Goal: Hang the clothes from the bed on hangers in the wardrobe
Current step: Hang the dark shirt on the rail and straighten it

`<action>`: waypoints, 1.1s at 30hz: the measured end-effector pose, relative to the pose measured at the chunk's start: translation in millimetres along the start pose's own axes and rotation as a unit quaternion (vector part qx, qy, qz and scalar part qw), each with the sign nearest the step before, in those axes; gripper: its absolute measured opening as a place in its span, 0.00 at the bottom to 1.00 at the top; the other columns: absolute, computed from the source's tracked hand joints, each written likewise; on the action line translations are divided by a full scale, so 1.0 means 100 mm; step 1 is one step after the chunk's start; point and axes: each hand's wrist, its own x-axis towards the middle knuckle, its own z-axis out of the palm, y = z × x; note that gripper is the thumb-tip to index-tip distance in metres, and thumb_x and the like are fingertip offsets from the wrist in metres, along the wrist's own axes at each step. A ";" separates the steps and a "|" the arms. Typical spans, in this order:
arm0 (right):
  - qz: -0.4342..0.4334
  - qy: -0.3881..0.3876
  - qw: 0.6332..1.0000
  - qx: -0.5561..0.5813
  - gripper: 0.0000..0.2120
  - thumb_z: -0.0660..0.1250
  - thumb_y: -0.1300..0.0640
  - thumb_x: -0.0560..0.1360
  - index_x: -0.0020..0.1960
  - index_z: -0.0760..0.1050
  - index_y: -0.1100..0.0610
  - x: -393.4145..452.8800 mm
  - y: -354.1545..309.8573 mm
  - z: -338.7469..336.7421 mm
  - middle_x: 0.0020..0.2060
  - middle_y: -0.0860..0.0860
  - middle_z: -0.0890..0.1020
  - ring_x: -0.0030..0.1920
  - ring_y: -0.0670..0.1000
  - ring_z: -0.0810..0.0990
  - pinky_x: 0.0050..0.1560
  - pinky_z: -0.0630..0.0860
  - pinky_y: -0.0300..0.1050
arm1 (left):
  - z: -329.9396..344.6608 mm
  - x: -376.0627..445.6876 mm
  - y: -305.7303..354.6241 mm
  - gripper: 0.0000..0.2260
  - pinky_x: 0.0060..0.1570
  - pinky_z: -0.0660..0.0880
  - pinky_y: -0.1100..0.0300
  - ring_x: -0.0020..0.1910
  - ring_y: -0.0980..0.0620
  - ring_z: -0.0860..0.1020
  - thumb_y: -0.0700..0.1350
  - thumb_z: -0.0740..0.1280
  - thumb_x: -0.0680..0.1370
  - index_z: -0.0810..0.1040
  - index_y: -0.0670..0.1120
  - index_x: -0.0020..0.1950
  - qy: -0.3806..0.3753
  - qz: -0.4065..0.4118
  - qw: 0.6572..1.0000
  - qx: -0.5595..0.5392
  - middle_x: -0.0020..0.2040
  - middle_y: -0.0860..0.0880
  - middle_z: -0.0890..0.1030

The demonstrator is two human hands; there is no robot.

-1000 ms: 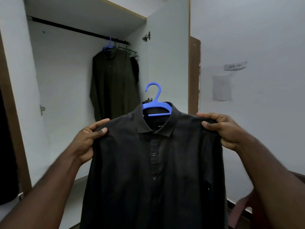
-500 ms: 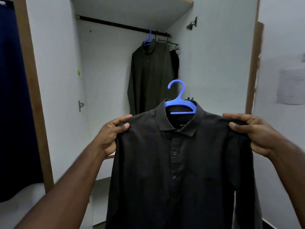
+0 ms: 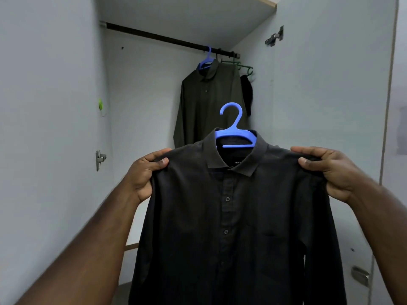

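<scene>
While both hands' fingers pinch the black shirt (image 3: 231, 216) – pale wardrobe (image 3: 319, 95), dark rail (image 3: 154, 36), green shirt (image 3: 207, 102) hanging

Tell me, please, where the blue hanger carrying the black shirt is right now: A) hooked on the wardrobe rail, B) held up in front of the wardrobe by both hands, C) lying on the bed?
B: the left hand and right hand grip the black shirt at its shoulders, and the blue hanger has its hook free, well below the wardrobe rail.
</scene>
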 end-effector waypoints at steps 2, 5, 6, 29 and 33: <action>-0.002 0.003 1.000 0.008 0.22 0.72 0.64 0.64 0.58 0.81 0.59 0.22 0.03 0.03 0.53 0.59 0.85 0.49 0.51 0.86 0.45 0.82 0.41 | -0.03 0.21 -0.02 0.13 0.48 0.82 0.58 0.52 0.48 0.84 0.33 0.66 0.78 0.82 0.43 0.59 0.004 0.002 1.000 -0.005 0.56 0.44 0.85; -0.009 0.001 1.000 -0.001 0.28 0.76 0.60 0.58 0.59 0.81 0.59 0.52 0.12 0.07 0.54 0.60 0.85 0.51 0.52 0.85 0.47 0.83 0.43 | -0.11 0.48 -0.03 0.13 0.48 0.82 0.58 0.51 0.49 0.84 0.33 0.65 0.78 0.82 0.44 0.58 0.003 0.006 1.000 0.000 0.55 0.44 0.85; -0.011 -0.001 1.000 -0.001 0.29 0.76 0.60 0.57 0.59 0.81 0.59 0.63 0.15 0.09 0.54 0.60 0.85 0.52 0.53 0.85 0.48 0.83 0.43 | -0.13 0.57 -0.03 0.13 0.48 0.82 0.58 0.51 0.49 0.84 0.33 0.65 0.79 0.82 0.44 0.58 0.003 0.008 1.000 0.002 0.55 0.44 0.85; -0.083 -0.019 0.995 0.048 0.13 0.64 0.70 0.77 0.58 0.81 0.61 3.31 0.49 0.34 0.48 0.61 0.86 0.44 0.54 0.86 0.47 0.84 0.48 | -0.39 2.98 0.07 0.14 0.48 0.83 0.57 0.49 0.48 0.84 0.34 0.65 0.78 0.80 0.44 0.62 0.028 0.067 0.997 0.013 0.57 0.43 0.84; -0.104 0.003 0.993 0.045 0.13 0.64 0.70 0.77 0.57 0.81 0.60 3.62 0.44 0.50 0.47 0.60 0.86 0.44 0.54 0.86 0.46 0.84 0.47 | -0.35 3.42 0.11 0.14 0.49 0.82 0.58 0.48 0.50 0.84 0.34 0.69 0.78 0.80 0.45 0.63 0.092 0.134 0.982 0.092 0.56 0.44 0.84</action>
